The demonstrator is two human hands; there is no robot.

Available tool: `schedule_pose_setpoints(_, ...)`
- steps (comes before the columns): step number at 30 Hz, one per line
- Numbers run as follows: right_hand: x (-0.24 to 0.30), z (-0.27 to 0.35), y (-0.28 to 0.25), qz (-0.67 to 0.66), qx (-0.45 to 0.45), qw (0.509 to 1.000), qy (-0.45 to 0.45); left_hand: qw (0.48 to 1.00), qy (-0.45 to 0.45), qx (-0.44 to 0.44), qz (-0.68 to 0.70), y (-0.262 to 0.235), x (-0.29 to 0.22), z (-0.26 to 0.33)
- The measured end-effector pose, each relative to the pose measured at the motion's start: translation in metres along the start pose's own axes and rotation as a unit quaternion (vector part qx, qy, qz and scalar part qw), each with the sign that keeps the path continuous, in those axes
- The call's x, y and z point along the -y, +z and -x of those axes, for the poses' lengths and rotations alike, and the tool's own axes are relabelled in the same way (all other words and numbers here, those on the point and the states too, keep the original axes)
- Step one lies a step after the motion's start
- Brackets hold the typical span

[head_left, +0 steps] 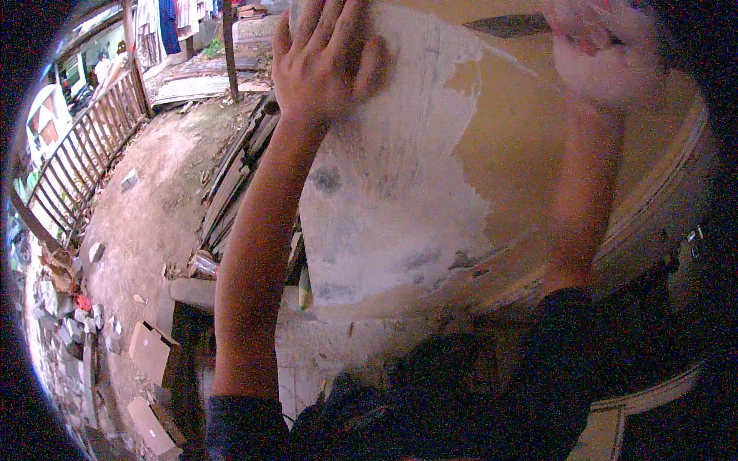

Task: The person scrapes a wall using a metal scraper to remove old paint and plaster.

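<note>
Item 1. Large wooden panel (430,192): a broad, curved-edged board filling the centre and right of the view, propped at a slant. Its left portion is coated in patchy white filler or paint with grey smudges; its right portion is left bare ochre-brown. A pale moulded band is seen along its right edge.

Item 2. Earthen yard floor (154,207): brown, packed dirt, spread across the left of the view, below and beyond the panel.

Item 3. Wooden railing (84,154): slatted, weathered, set along the far left edge of the yard.

Item 4. Stack of planks (238,177): long grey boards, laid just beside the panel's left edge.

Item 5. Left hand (323,61): laid flat on the white-coated upper part of the panel, fingers (315,23) extended and held close together, palm pressed to the surface. Nothing is gripped.

Item 6. Right hand (600,54): raised against the panel's upper right, heavily blurred; the state of its fingers cannot be told, nor whether anything is held.

Item 7. Cardboard pieces (150,349): flat, tan, rectangular, unmarked as far as can be seen; one is placed at lower left near a dark post, another (150,426) nearer the bottom edge.

Item 8. Rubble heap (69,323): grey stones with a small red scrap, gathered at the far left.

Item 9. Hanging laundry (165,23): blue and pale garments, hung at top left.
</note>
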State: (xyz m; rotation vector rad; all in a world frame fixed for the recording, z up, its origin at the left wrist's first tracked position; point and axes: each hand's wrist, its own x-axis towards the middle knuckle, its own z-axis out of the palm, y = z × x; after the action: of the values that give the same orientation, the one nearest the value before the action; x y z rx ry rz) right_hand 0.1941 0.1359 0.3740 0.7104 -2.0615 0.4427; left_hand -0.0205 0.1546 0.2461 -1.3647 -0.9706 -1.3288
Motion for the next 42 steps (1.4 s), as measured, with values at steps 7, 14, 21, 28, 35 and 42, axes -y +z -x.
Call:
schedule_pose_setpoints(7,-0.005,0.020,-0.003,-0.024,-0.057,0.997,0.047,0.999,0.044,-0.011,-0.028,0.010,0.015,0.009)
schedule_pose_setpoints(14,0.026,0.016,-0.021,0.043,-0.181,0.977,0.101,1.000,0.000,0.005,-0.006,0.006,-0.004,0.000)
schedule_pose_setpoints(21,-0.010,0.030,-0.011,0.007,-0.135,0.978,0.161,0.999,0.000,0.018,-0.045,0.002,0.010,0.008)
schedule_pose_setpoints(28,-0.034,0.034,0.005,-0.029,-0.156,0.971,0.180,0.999,-0.006,0.017,-0.040,-0.004,0.016,0.011)
schedule_pose_setpoints(35,-0.026,0.033,-0.001,-0.002,-0.170,0.966,0.192,0.999,-0.005,0.025,-0.038,0.001,0.007,0.002)
schedule_pose_setpoints(42,-0.014,0.032,-0.013,-0.051,-0.148,0.984,0.088,1.000,-0.010,0.022,-0.009,0.004,-0.006,0.000)
